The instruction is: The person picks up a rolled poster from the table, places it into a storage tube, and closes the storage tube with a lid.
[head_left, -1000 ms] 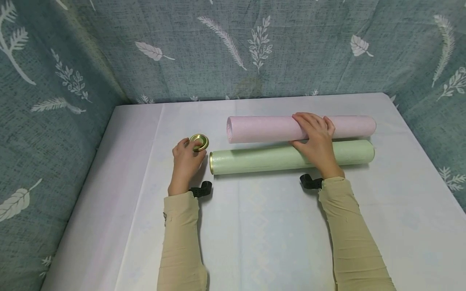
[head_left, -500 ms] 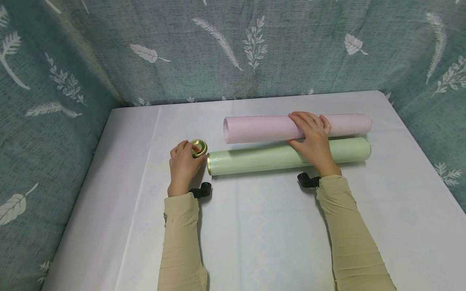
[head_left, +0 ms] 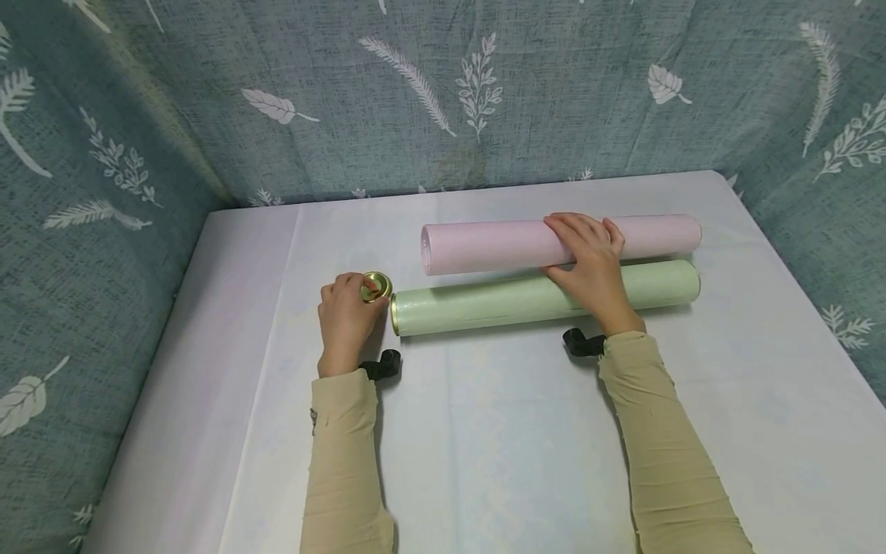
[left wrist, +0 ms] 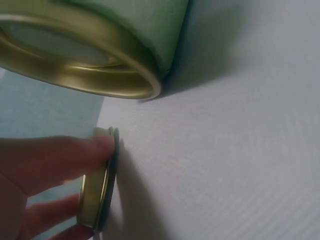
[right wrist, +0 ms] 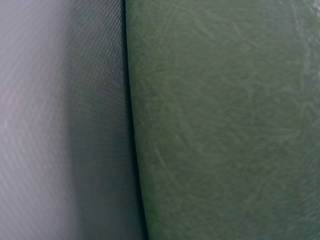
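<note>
My left hand (head_left: 344,315) pinches a gold metal lid (head_left: 377,286) between thumb and fingers, just beyond the left end of a green tube (head_left: 484,308). In the left wrist view the lid (left wrist: 95,185) stands on edge, apart from the tube's gold-rimmed end (left wrist: 135,82), which looks hollow. Behind the green tube lies a rolled pink sheet (head_left: 491,248), nearly parallel to it. My right hand (head_left: 591,269) grips this roll, fingers over its top and thumb on the near side. Only the green tube's surface (right wrist: 225,125) and white cloth fill the right wrist view.
A white cloth (head_left: 498,446) covers the table under both tubes. Grey-green fabric with white leaf prints (head_left: 291,146) hangs along the back and both sides. A black wrist mount (head_left: 382,365) juts inward from the left wrist, another (head_left: 583,343) from the right.
The left hand has brought the lid slightly toward the person and closer to the green tube's end. The right hand keeps its grip on the pink roll. The head view has shifted a little.
</note>
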Tool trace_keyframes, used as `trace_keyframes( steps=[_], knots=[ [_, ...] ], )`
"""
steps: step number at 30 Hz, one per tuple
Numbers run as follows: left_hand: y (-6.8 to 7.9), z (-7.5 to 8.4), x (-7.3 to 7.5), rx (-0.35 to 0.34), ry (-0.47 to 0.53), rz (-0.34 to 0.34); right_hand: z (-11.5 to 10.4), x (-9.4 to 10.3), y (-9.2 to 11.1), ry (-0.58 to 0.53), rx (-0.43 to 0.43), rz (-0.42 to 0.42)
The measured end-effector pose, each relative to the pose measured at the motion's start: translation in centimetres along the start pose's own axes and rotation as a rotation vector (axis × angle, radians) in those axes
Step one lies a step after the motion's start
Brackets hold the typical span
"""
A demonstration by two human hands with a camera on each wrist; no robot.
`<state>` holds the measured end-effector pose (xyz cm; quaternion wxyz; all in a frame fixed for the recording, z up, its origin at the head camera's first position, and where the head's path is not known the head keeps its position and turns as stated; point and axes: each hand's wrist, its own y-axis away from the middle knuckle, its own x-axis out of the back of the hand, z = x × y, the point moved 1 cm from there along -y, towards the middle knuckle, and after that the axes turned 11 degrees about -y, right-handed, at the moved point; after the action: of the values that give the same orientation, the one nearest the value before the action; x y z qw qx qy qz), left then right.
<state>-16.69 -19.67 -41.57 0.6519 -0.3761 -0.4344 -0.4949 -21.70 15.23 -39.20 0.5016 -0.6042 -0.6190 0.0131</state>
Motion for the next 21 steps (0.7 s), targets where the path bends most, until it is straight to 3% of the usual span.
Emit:
trace_keyframes(
  steps=[7, 16, 21],
  knots=[
    [-0.01, -0.10, 0.04, 0.000, 0.020, 0.000, 0.11, -0.01, 0.11, 0.002, -0.002, -0.003],
    [0.08, -0.09, 0.12, 0.002, 0.024, -0.077, 0.03, 0.01, 0.11, 0.005, -0.012, -0.006],
    [0.03, -0.25, 0.21, 0.031, 0.081, -0.084, -0.07, 0.06, 0.07, 0.000, -0.012, -0.007]
  ],
)
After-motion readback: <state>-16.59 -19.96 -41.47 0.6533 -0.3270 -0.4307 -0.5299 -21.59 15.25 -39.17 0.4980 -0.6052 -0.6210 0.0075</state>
